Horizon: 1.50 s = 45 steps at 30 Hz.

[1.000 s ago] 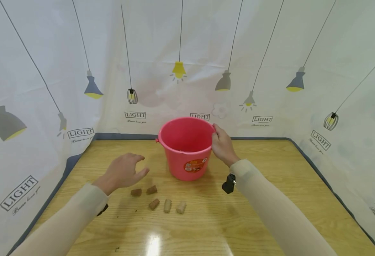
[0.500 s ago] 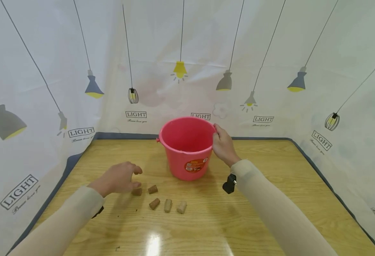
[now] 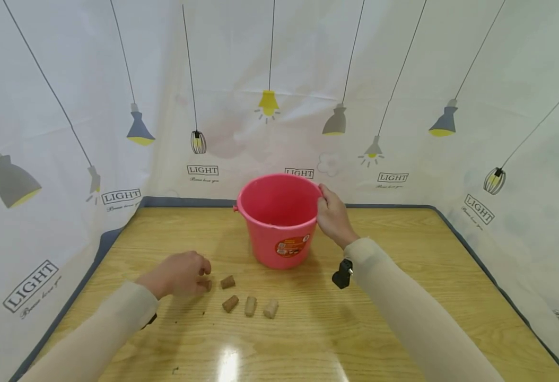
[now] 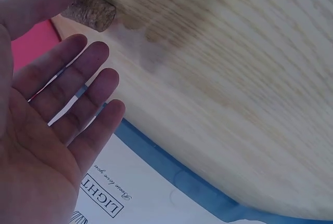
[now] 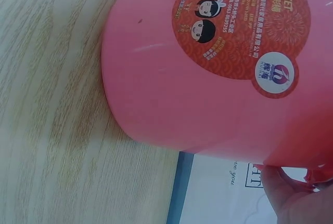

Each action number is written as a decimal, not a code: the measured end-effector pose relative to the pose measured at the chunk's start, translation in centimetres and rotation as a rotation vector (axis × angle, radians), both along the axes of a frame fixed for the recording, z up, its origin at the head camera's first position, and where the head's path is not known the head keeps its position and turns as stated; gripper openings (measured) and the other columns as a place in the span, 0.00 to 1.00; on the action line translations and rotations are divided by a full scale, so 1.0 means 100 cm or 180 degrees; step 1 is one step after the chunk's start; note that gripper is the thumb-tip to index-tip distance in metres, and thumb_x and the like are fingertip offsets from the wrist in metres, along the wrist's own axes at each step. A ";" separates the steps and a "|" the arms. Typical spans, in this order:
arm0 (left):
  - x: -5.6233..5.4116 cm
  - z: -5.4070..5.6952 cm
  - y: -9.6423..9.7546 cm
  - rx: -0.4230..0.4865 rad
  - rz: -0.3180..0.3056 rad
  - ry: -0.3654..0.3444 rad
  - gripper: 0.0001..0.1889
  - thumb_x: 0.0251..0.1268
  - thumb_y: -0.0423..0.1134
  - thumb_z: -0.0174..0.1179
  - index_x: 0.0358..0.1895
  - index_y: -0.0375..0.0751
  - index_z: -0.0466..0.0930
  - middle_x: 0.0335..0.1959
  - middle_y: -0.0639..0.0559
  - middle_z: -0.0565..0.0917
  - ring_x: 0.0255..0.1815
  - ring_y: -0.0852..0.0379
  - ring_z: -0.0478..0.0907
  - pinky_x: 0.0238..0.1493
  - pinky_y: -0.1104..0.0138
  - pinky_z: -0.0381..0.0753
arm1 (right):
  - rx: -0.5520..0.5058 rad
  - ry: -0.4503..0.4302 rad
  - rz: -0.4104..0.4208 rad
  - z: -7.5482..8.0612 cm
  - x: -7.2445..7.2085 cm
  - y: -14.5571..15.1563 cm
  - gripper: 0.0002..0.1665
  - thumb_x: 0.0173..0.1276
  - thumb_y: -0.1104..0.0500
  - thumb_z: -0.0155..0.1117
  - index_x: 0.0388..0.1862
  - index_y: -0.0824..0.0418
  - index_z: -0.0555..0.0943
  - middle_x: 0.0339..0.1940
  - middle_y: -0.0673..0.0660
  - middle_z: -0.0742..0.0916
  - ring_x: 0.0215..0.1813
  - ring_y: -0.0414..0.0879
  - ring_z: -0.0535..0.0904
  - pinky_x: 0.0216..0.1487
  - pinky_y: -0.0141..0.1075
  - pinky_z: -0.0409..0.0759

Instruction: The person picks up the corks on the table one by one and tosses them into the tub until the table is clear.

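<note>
My left hand (image 3: 181,273) is low over the table, its thumb and fingers on either side of a brown cork (image 3: 206,285). In the left wrist view the fingers are nearly straight, with a gap between them and that cork (image 4: 93,11); the thumb overlaps its far end. A pink bucket (image 3: 279,244) stands upright at the back middle, with a red label (image 5: 239,26) on its side. At the right of its rim, my right hand (image 3: 335,216) grips it. The hand's lower part shows beside the rim in the right wrist view.
Two more brown corks, one at the back (image 3: 227,282) and one nearer (image 3: 230,303), lie right of my left hand. Two paler corks, a left one (image 3: 250,306) and a right one (image 3: 271,309), lie alongside. A printed curtain (image 3: 380,79) surrounds the wooden table (image 3: 394,254).
My left hand has moved down and slightly left, bringing its thumb and fingers to the leftmost cork. The right hand and the bucket have stayed in place.
</note>
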State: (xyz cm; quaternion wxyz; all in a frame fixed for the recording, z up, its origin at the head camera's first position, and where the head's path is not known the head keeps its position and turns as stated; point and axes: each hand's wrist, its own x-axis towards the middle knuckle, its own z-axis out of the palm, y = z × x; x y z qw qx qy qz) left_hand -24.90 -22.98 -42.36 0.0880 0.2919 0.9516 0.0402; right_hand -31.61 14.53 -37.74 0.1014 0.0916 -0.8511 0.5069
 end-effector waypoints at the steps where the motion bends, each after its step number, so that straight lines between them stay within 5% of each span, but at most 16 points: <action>1: 0.000 -0.001 0.000 0.0004 -0.0002 0.0019 0.09 0.58 0.42 0.74 0.38 0.45 0.85 0.33 0.54 0.82 0.33 0.57 0.78 0.37 0.56 0.83 | -0.0006 -0.0005 0.0001 0.000 0.000 0.000 0.33 0.85 0.56 0.36 0.83 0.67 0.53 0.82 0.62 0.63 0.82 0.54 0.55 0.78 0.48 0.59; 14: 0.002 -0.010 -0.001 0.0120 -0.0050 0.0175 0.06 0.57 0.41 0.75 0.31 0.50 0.85 0.25 0.62 0.78 0.28 0.62 0.73 0.32 0.60 0.79 | -0.0041 -0.0020 -0.0008 -0.002 0.000 0.000 0.33 0.85 0.56 0.36 0.83 0.67 0.54 0.82 0.62 0.62 0.82 0.55 0.55 0.78 0.49 0.58; 21: 0.003 -0.013 -0.002 0.0239 -0.0151 0.0194 0.15 0.59 0.36 0.72 0.21 0.54 0.76 0.17 0.64 0.70 0.21 0.64 0.66 0.26 0.66 0.69 | -0.0044 -0.0061 -0.0025 -0.002 0.000 0.000 0.33 0.85 0.55 0.37 0.83 0.66 0.53 0.82 0.62 0.63 0.82 0.55 0.56 0.78 0.49 0.59; 31: 0.005 -0.011 -0.001 0.0396 -0.0157 0.0251 0.17 0.63 0.36 0.69 0.19 0.55 0.74 0.15 0.64 0.68 0.18 0.66 0.63 0.23 0.68 0.65 | -0.0073 -0.0030 0.0010 -0.004 -0.001 0.000 0.33 0.85 0.56 0.37 0.83 0.66 0.53 0.82 0.62 0.63 0.79 0.53 0.61 0.78 0.49 0.61; 45: -0.001 0.001 0.005 0.0649 -0.0298 0.0640 0.08 0.60 0.38 0.73 0.29 0.56 0.84 0.30 0.67 0.83 0.34 0.62 0.82 0.36 0.63 0.83 | -0.0046 -0.0042 -0.0012 -0.002 -0.001 0.001 0.33 0.85 0.56 0.37 0.83 0.66 0.54 0.82 0.61 0.63 0.82 0.53 0.57 0.78 0.48 0.59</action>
